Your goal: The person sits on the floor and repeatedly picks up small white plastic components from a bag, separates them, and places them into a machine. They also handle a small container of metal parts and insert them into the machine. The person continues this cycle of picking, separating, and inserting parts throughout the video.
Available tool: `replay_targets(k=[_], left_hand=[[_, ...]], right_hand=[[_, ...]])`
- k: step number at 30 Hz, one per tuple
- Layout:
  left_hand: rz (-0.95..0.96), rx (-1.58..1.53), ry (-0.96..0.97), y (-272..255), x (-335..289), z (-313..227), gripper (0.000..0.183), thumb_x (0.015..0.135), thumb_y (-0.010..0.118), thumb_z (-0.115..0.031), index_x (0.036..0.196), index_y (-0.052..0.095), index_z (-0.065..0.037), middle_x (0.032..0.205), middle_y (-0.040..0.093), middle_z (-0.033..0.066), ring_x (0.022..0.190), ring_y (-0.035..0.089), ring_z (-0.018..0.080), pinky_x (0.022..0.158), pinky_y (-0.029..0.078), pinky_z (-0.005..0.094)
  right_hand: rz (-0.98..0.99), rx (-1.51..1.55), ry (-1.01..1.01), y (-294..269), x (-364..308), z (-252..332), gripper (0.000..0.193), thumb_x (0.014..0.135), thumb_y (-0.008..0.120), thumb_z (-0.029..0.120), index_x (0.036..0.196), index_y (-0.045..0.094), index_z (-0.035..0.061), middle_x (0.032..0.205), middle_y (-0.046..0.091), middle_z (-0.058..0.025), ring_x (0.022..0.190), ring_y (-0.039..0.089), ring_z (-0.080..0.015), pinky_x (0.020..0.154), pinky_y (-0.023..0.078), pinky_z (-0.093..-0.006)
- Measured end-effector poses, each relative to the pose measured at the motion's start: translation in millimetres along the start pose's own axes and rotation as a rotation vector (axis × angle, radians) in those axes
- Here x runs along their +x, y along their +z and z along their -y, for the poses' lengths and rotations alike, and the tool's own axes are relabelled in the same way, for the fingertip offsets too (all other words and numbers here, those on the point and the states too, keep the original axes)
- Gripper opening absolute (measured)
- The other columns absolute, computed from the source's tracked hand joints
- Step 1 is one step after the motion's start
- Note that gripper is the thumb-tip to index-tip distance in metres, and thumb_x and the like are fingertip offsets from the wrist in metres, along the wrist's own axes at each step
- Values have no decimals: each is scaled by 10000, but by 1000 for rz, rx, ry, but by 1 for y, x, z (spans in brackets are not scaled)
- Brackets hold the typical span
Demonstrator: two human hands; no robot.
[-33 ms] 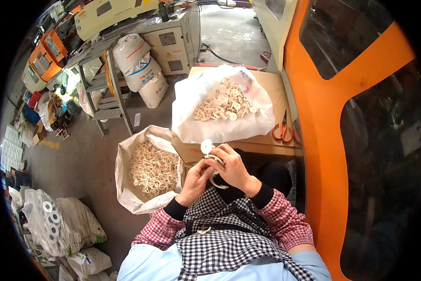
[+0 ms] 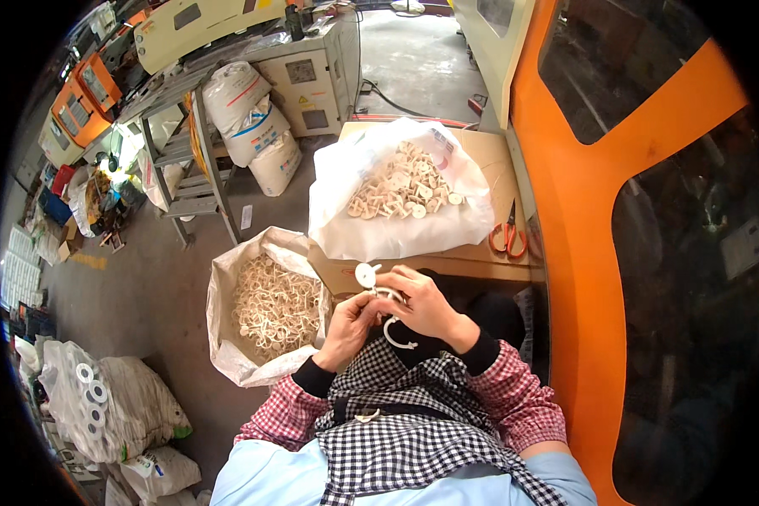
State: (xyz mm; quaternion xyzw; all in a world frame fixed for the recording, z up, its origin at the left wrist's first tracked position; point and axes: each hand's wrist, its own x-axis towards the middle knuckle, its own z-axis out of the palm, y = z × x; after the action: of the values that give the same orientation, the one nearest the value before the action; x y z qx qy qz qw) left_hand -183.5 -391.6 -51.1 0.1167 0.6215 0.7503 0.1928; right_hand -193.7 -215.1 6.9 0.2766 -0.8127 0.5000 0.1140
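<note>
Just above my lap, both hands meet around a white plastic piece with a round disc head (image 2: 365,275). The disc sticks up beyond my fingertips, and a curved white strip hangs below them. My left hand (image 2: 344,334) is closed, its thumb and fingers pinching the piece from the left. My right hand (image 2: 428,309) grips it from the right with bent fingers. How the strip and disc join is hidden by my fingers. Beyond my hands, similar disc-headed pieces (image 2: 405,181) are heaped in a white plastic bag (image 2: 337,228).
Left of my knees stands an open white sack (image 2: 227,346) full of thin curly white strips (image 2: 276,304). Red-handled scissors (image 2: 508,239) lie on the cardboard (image 2: 502,173) at right. An orange machine panel (image 2: 590,337) rises close on my right. Stuffed sacks (image 2: 257,126) stand near a metal step frame (image 2: 195,207).
The white piece has turned in my fingers. Its disc has shifted slightly left and down, and more of the curved strip shows underneath. Both hands keep their hold.
</note>
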Motion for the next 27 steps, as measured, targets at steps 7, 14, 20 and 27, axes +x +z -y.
replay_targets(k=[7, 14, 20, 27], left_hand=[[-214, -60, 69, 24, 5, -22, 197, 947, 511, -188, 1031, 567, -19, 760, 567, -2, 634, 489, 34, 550, 380, 161], [74, -243, -498, 30, -18, -37, 611, 945, 308, -532, 1092, 555, 7, 699, 587, 40, 490, 460, 87, 454, 376, 204], [-196, -656, -243, 36, -5, -16, 332, 931, 500, -338, 1102, 572, -63, 848, 624, 27, 676, 567, 110, 585, 451, 238], [-208, -609, -146, 23, 2, -23, 188, 898, 578, -177, 1012, 600, -28, 846, 647, 50, 668, 614, 119, 572, 493, 208]], right_hand=[[-38, 56, 58, -10, -2, -4, 179, 810, 658, 128, 903, 594, -10, 788, 559, -124, 641, 573, -253, 559, 459, -320], [-315, -60, 35, 12, -7, -6, 218, 792, 685, 97, 943, 568, -7, 801, 569, -104, 655, 586, -192, 567, 466, -279], [-373, 79, 163, 31, -21, 1, 288, 803, 682, 122, 1019, 541, -6, 856, 622, -145, 758, 639, -254, 647, 497, -315], [-344, 376, 256, -3, -21, 5, 334, 809, 649, 34, 1108, 508, -11, 1014, 627, -108, 872, 636, -200, 748, 519, -298]])
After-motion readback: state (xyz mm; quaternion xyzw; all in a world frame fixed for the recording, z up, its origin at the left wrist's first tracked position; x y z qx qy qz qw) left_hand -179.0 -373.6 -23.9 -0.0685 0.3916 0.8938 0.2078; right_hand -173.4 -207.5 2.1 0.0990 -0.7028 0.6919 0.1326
